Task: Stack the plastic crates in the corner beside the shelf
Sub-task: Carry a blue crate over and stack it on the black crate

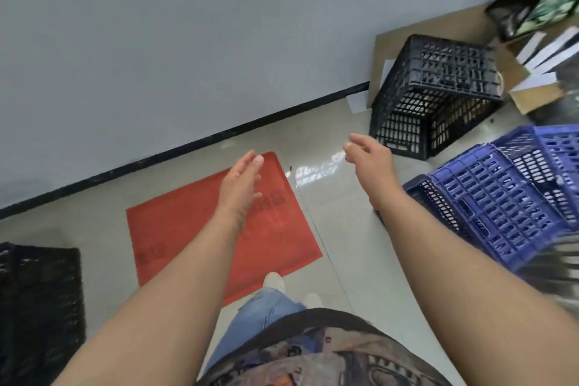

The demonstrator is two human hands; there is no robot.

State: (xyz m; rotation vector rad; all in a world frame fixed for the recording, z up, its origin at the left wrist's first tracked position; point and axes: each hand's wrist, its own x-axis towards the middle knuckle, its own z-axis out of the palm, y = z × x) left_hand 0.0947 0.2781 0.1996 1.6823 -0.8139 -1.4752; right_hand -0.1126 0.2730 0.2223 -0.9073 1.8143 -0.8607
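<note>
From the head camera I see my left hand (242, 180) and right hand (369, 157) both stretched forward with fingers relaxed, holding nothing. An upturned black crate (435, 94) sits on the floor against the wall, near the right hand. Blue crates (498, 197) lie tilted at the right edge. Another black crate (37, 307) sits at the left edge, beside a red mat (175, 229).

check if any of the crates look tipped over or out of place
Yes. The black crate by the wall looks tipped, sitting askew rather than flat on the floor. The blue crates to its right lie tilted and loosely overlapped, not stacked. Another black crate sits apart at far left. Both hands are empty.
</note>
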